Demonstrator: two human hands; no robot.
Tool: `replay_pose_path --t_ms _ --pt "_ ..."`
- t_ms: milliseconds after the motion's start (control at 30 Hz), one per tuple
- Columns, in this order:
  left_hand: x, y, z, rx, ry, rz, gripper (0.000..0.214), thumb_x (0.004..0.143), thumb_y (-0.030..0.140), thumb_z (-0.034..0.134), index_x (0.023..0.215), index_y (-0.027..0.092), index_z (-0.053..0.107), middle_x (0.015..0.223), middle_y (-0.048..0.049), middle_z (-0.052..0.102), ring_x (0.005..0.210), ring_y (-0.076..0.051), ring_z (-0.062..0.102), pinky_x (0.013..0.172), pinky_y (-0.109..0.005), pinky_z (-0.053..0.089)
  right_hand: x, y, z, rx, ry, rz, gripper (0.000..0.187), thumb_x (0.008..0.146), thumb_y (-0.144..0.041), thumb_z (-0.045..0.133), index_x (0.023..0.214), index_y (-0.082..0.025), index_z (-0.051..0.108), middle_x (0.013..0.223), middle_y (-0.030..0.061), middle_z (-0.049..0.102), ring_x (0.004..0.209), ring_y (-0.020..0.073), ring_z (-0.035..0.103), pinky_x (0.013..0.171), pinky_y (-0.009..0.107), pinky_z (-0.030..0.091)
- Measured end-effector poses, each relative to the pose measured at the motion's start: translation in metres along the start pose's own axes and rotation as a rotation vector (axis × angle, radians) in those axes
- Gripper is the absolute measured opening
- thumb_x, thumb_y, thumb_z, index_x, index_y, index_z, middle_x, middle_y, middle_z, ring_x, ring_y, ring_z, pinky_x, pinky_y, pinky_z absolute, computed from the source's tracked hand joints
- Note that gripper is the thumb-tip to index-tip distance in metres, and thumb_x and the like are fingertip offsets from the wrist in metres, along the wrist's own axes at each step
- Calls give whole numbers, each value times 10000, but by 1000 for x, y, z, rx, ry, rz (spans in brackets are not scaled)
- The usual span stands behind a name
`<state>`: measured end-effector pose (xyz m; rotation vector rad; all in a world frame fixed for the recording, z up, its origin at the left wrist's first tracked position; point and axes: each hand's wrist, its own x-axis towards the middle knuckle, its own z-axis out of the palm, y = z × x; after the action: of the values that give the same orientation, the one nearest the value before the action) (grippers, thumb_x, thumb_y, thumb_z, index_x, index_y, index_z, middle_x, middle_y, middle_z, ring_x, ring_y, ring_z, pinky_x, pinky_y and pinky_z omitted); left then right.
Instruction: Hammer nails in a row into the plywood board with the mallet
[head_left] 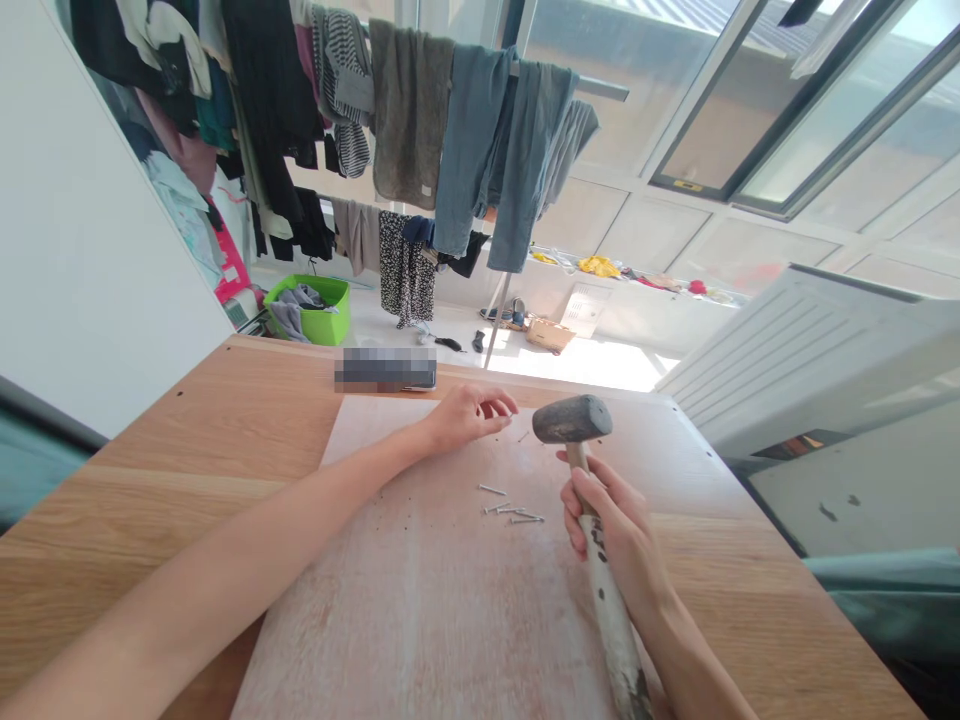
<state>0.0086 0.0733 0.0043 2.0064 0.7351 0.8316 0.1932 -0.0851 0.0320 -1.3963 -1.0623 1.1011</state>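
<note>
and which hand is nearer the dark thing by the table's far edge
Left: the left hand is to the right of the dark thing, on its near side; the right hand, around the mallet handle, is farther right and lower in view.

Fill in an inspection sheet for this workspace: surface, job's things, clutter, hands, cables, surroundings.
Surface: pale board lying on a wooden tabletop.
Job's things: mallet, dark head uppermost; several loose nails on the board.
Clutter: dark item beyond the board, pixelated, identity hidden.
Hands: right hand grips the mallet; left hand curled over the board, holding unclear.
Cables: nothing seen.
Surroundings: hanging clothes, green basket.
</note>
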Motion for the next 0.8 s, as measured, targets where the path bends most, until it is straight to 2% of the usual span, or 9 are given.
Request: replay_pose_path --t_ms 233,367,533,633,800 --pt "-16 5 0 160 -20 53 128 902 221 619 953 161 721 840 -15 743 692 -106 615 702 -243 470 1 0 -1 32 -3 28 434 879 -499 638 1169 -177 619 630 -68 515 382 77 439 331 195 358" --pt "-17 5 -2 148 -18 58 108 891 213 624 928 158 710 840 -12 729 691 -101 612 691 -230 470 1 1 0 190 -42 71 415 880 -440 559 1204 -185 610 658 -53 540 388 77 433 333 186 337" --pt "-16 3 -2 120 -11 69 96 870 190 622 914 154 699 818 -3 711 671 -93 604 670 -225 465 -2 -2 5 280 -129 58 344 912 -400 595 1199 -211 605 733 -36 566 419 71 430 363 192 319" --pt "-16 3 -1 111 -8 61 84 856 182 628 897 151 695 786 4 696 657 -93 595 660 -227 465 -6 -5 8 231 -188 91 313 940 -444 583 1158 -220 597 718 -32 568 404 73 389 368 213 285" --pt "-15 3 -1 124 -7 46 70 843 174 643 889 147 688 791 0 699 663 -96 593 653 -229 469 -10 -13 10 210 -203 118 310 934 -463 550 1119 -216 581 655 -35 551 389 88 349 366 229 252"
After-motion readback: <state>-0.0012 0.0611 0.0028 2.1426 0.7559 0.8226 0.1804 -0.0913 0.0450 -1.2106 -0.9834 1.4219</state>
